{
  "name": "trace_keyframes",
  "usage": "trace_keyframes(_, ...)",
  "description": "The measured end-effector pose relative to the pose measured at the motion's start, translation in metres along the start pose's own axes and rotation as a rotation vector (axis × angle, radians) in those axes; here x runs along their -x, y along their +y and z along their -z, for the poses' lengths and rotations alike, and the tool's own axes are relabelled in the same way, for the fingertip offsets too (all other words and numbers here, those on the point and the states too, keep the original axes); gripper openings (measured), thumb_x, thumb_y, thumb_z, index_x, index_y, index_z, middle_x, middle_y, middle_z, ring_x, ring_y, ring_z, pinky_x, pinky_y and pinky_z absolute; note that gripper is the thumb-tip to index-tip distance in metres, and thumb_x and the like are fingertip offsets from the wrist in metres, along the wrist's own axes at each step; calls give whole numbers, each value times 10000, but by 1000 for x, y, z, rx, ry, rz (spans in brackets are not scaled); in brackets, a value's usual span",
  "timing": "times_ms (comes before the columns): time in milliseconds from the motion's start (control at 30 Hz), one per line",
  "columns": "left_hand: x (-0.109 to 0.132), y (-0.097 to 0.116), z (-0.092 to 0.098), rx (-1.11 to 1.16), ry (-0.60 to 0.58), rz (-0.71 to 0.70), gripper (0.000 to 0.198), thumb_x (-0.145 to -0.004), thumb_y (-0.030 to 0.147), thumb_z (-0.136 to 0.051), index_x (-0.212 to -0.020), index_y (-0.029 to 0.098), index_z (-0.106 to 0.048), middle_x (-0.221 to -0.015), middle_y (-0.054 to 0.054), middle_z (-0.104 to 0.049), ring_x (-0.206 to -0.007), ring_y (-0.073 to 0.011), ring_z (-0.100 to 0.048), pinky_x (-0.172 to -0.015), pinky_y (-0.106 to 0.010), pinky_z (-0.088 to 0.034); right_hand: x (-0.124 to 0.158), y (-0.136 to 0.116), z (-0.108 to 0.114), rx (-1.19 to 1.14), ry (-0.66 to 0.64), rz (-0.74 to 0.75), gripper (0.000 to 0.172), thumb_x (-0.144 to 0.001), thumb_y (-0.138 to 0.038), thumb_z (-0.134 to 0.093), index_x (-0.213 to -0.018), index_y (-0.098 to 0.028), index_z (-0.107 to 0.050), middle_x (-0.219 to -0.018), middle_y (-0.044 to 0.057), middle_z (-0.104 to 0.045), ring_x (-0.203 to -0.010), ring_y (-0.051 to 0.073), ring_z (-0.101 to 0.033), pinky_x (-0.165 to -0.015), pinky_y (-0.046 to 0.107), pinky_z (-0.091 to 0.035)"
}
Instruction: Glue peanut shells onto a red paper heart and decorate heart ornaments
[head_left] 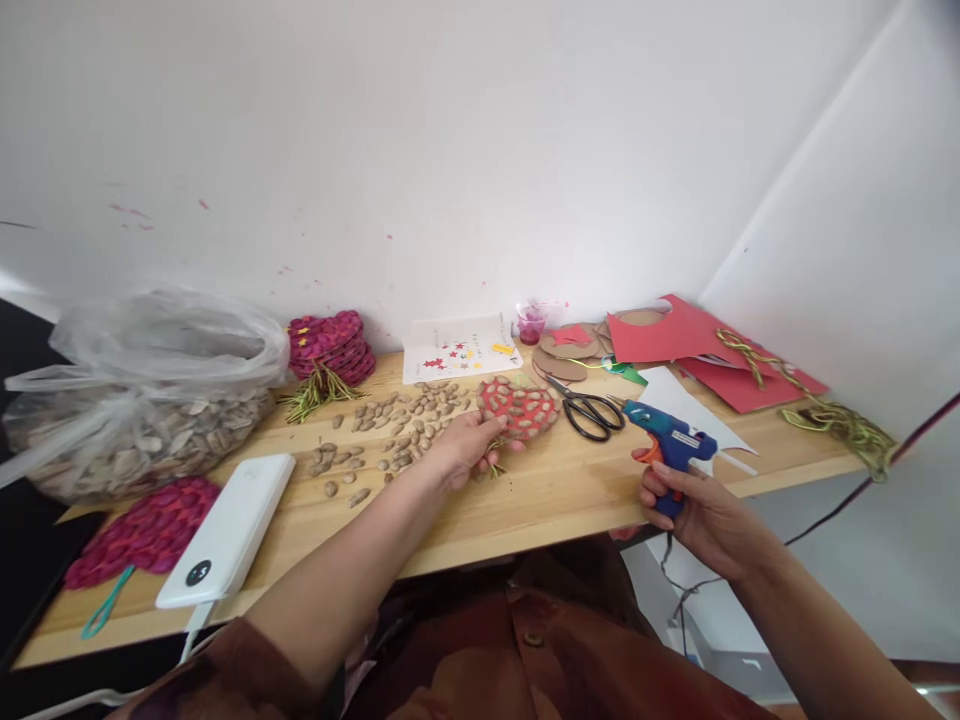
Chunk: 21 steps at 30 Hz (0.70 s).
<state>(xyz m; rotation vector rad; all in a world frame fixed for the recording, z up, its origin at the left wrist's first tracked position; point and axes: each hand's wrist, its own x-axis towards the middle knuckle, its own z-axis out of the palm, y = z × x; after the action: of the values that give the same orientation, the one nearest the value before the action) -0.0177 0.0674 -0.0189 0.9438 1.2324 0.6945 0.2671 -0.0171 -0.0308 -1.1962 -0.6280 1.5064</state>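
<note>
My left hand [476, 445] is closed on the near edge of a rounded red piece [517, 405] covered with tan shells. Green strands poke out below these fingers. In my right hand [694, 505] is a blue hot glue gun [671, 438] with an orange trigger, its nozzle pointing left towards the red piece. Black-handled scissors [589, 410] lie between the glue gun and the red piece. Loose tan shells [409, 430], which look like peanut shells, are scattered on the wooden table [465, 530] left of my left hand.
A plastic bag of shells [150, 420], a white power bank [229, 530] and a magenta shell-covered piece [150, 530] are at left. Stacked magenta pieces [330, 345], a sticker sheet [461, 350] and a pink cup [531, 325] stand behind. Red paper [652, 335] and yarn [840, 430] lie right.
</note>
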Motion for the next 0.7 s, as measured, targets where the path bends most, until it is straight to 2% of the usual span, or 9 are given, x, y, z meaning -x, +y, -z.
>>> trace_keyframes(167, -17, -3, -8, -56, -30, 27, 210, -1048, 317, -466, -1071, 161, -603, -907, -85, -795, -345, -21, -395, -347, -156, -241, 0, 3, 1, -7, 36, -23, 388, -572, -335, -983, -714, -197, -650, -656, -20, -561, -610, 125, -525, -393, 211, -437)
trace_keyframes(300, -22, -4, -10, -189, -53, 11, 269, -1053, 318, -454, -1026, 130, -644, -908, -109, -794, -406, -48, -522, -360, -167, -274, -2, 3, 2, 8, 37, -25, 380, -560, -328, -984, -713, -197, -661, -681, -12, -557, -628, 129, -521, -407, 211, -442)
trace_keyframes(400, -16, 0, -6, -333, -21, -40, 318, -1042, 347, -472, -932, 125, -672, -841, -114, -784, -516, -114, -650, -398, -192, -334, -3, 3, 3, 39, 51, -16, 397, -530, -339, -989, -717, -202, -666, -688, -10, -526, -641, 137, -504, -404, 213, -431)
trace_keyframes(467, -6, 4, 1, -442, 45, -105, 345, -1009, 385, -535, -824, 134, -682, -813, -129, -772, -661, -188, -718, -498, -237, -443, -4, 3, 5, 77, 60, -21, 414, -511, -358, -990, -696, -203, -653, -690, -5, -505, -636, 142, -490, -402, 225, -429)
trace_keyframes(533, 13, 8, 9, -543, 140, -197, 302, -935, 366, -659, -731, 145, -678, -889, -156, -771, -913, -272, -733, -715, -310, -533, -7, 3, 7, 109, 60, -27, 411, -521, -376, -976, -661, -203, -631, -706, 7, -496, -629, 147, -477, -410, 251, -447)
trace_keyframes(600, 38, 6, 15, -621, 222, -304, 230, -897, 328, -708, -747, 154, -695, -1025, -166, -764, -1135, -327, -667, -939, -386, -502, -9, 3, 8, 129, 83, -28, 391, -501, -340, -974, -679, -218, -649, -698, 7, -462, -641, 165, -489, -398, 257, -440)
trace_keyframes(633, 52, 2, 17, -665, 231, -380, 202, -899, 321, -710, -777, 158, -713, -1053, -154, -762, -1164, -321, -650, -1009, -401, -468, -10, 3, 9, 129, 99, -24, 404, -469, -326, -979, -679, -226, -649, -701, 9, -455, -643, 169, -488, -386, 258, -433)
trace_keyframes(700, 82, -11, 22, -837, 188, -693, 241, -953, 339, -645, -827, 153, -733, -962, -131, -770, -1034, -279, -686, -992, -395, -476, -14, 4, 11, 132, 138, -18, 439, -392, -296, -985, -663, -237, -645, -709, 16, -444, -642, 174, -480, -358, 255, -418)
